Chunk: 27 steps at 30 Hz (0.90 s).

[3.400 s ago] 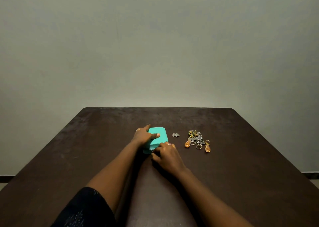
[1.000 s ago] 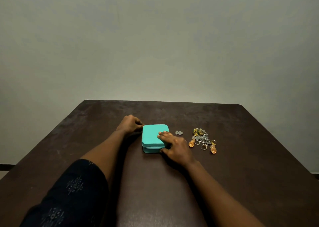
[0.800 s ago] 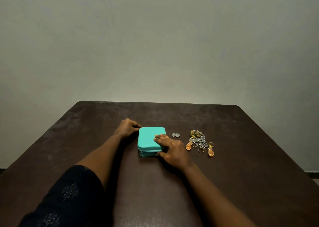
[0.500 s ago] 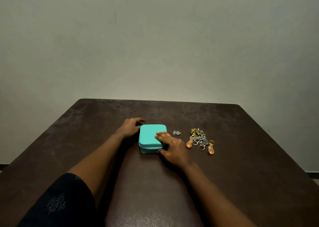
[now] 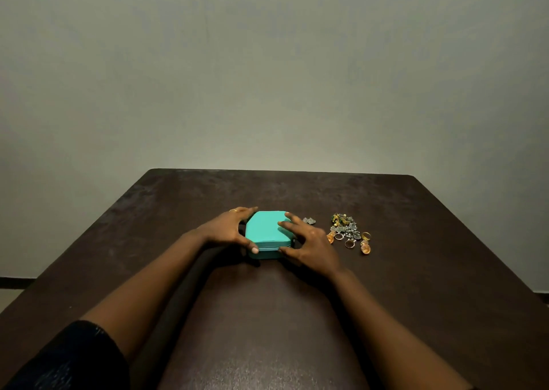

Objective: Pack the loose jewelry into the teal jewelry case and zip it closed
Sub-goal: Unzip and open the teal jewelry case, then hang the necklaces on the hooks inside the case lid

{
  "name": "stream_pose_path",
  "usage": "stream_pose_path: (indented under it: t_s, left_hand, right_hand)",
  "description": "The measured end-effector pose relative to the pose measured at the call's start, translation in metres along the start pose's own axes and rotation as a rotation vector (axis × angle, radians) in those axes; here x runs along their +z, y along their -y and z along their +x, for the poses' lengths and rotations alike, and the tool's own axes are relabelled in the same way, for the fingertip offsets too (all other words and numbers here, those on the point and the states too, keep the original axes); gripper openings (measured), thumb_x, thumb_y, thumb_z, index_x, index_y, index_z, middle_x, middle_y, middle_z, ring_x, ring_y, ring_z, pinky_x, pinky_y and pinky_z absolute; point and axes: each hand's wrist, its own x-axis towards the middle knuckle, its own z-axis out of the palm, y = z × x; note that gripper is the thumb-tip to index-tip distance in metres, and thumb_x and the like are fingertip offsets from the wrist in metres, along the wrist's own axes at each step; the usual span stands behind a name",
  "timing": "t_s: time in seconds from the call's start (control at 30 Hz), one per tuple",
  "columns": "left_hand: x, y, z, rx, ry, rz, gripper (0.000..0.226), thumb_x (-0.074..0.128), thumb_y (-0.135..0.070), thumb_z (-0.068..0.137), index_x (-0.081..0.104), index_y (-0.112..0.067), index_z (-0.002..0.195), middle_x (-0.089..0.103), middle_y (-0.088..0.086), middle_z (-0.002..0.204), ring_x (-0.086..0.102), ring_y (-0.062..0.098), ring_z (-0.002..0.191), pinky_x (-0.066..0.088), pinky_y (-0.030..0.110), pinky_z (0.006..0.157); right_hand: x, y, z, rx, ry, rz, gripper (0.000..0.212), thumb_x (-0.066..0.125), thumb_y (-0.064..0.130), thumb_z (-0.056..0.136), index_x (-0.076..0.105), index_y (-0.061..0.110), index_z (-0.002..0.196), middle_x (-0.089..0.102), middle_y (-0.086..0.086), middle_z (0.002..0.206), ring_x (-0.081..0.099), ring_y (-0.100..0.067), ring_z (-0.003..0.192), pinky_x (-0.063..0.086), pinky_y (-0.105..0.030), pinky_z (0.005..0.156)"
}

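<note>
Plain room: bare wall (image 5: 267, 63), dark table (image 5: 416, 271).

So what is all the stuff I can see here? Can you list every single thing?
table: one, dark brown, fills the lower half of the view
wall: one, pale grey-green, behind the table
teal jewelry case: one, teal, lid down, middle of the table between the two hands
small silver piece: one, silver, lying alone just right of the case
jewelry pile: one heap, silver, gold and green pieces mixed, further right; too tangled to count
rings: a few, gold, at the pile's near edge
sleeve: one, dark patterned, bottom left
left hand: one, gold ring on a finger, gripping the case's left side
right hand: one, fingers on the case's right side
</note>
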Motion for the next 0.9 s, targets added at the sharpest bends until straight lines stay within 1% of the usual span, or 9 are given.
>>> stream_pose_path:
  t_s: [0.07, 0.17, 0.23, 0.4, 0.47, 0.57, 0.7, 0.8, 0.9]
  left_hand:
    - [-0.002, 0.0, 0.0, 0.0, -0.007, 0.056, 0.106, 0.082, -0.039, 0.067, 0.019, -0.018, 0.15, 0.026, 0.002, 0.153, 0.033, 0.018, 0.136, 0.028, 0.023, 0.106]
    - [-0.007, -0.004, -0.002, -0.002, -0.032, 0.032, 0.112, 0.072, -0.063, 0.052, 0.031, -0.018, 0.146, 0.038, -0.001, 0.148, 0.041, 0.014, 0.131, 0.031, 0.018, 0.101]
    - [-0.011, -0.006, -0.004, 0.007, -0.066, -0.008, 0.111, 0.057, -0.072, 0.044, 0.041, -0.02, 0.141, 0.05, -0.006, 0.138, 0.048, 0.008, 0.121, 0.034, 0.016, 0.096]
    - [-0.012, 0.009, -0.002, -0.019, -0.163, -0.433, 0.06, 0.064, -0.056, 0.071, 0.061, -0.021, 0.119, 0.064, 0.004, 0.12, 0.059, 0.018, 0.109, 0.045, 0.035, 0.1]
    - [-0.01, 0.012, -0.001, -0.07, -0.209, -0.595, 0.044, 0.057, -0.055, 0.079, 0.062, -0.022, 0.107, 0.065, 0.009, 0.113, 0.06, 0.026, 0.107, 0.047, 0.04, 0.097]
    - [-0.009, 0.01, -0.001, -0.164, -0.308, -0.64, 0.056, 0.036, -0.07, 0.084, 0.063, -0.023, 0.098, 0.065, 0.011, 0.097, 0.057, 0.022, 0.08, 0.048, 0.031, 0.073]
    - [-0.007, 0.008, 0.007, -0.27, -0.399, -0.616, 0.079, 0.024, -0.071, 0.084, 0.064, -0.004, 0.091, 0.061, 0.013, 0.077, 0.06, 0.02, 0.064, 0.05, 0.028, 0.061]
    - [-0.001, 0.011, 0.014, -0.28, -0.419, -0.61, 0.073, 0.024, -0.063, 0.091, 0.061, -0.001, 0.077, 0.059, 0.009, 0.063, 0.055, 0.011, 0.043, 0.043, 0.019, 0.042]
    - [0.002, 0.017, 0.021, -0.287, -0.419, -0.576, 0.069, 0.024, -0.059, 0.093, 0.06, -0.006, 0.069, 0.055, 0.005, 0.059, 0.049, 0.015, 0.049, 0.037, 0.024, 0.049]
  right_hand:
    - [-0.002, 0.001, -0.002, 0.014, 0.005, 0.027, 0.066, 0.078, 0.016, 0.072, 0.052, 0.016, 0.133, 0.043, 0.0, 0.146, 0.043, -0.012, 0.132, 0.033, -0.025, 0.112]
    - [-0.004, 0.002, -0.005, 0.065, 0.063, 0.046, 0.085, 0.08, 0.015, 0.069, 0.037, 0.023, 0.142, 0.037, 0.0, 0.149, 0.035, -0.01, 0.137, 0.022, -0.01, 0.109]
    - [-0.004, 0.003, -0.006, 0.142, 0.094, 0.1, 0.097, 0.08, 0.014, 0.068, 0.026, 0.028, 0.147, 0.04, -0.001, 0.148, 0.038, -0.01, 0.134, 0.027, -0.01, 0.103]
    - [-0.001, 0.008, -0.006, 0.236, 0.073, 0.305, 0.105, 0.08, 0.001, 0.066, 0.018, 0.022, 0.149, 0.047, -0.003, 0.139, 0.043, 0.0, 0.115, 0.031, 0.011, 0.076]
    - [0.001, 0.012, -0.003, 0.246, 0.111, 0.343, 0.109, 0.082, 0.001, 0.064, 0.017, 0.024, 0.149, 0.042, -0.003, 0.144, 0.04, -0.001, 0.118, 0.036, 0.0, 0.092]
    - [0.007, 0.014, 0.0, 0.271, 0.162, 0.342, 0.115, 0.086, 0.01, 0.06, 0.015, 0.03, 0.148, 0.037, -0.006, 0.149, 0.039, -0.013, 0.134, 0.036, -0.034, 0.111]
    - [0.009, 0.013, 0.002, 0.269, 0.178, 0.373, 0.109, 0.086, 0.006, 0.059, 0.022, 0.022, 0.147, 0.039, -0.01, 0.148, 0.04, -0.016, 0.134, 0.039, -0.027, 0.107]
    - [0.006, 0.011, 0.001, 0.248, 0.183, 0.394, 0.098, 0.084, 0.002, 0.06, 0.032, 0.018, 0.141, 0.046, -0.007, 0.142, 0.05, -0.008, 0.118, 0.05, -0.014, 0.088]
    - [0.006, 0.007, 0.002, 0.233, 0.187, 0.314, 0.089, 0.086, 0.015, 0.061, 0.04, 0.021, 0.138, 0.053, -0.001, 0.135, 0.053, -0.007, 0.115, 0.049, -0.014, 0.09]
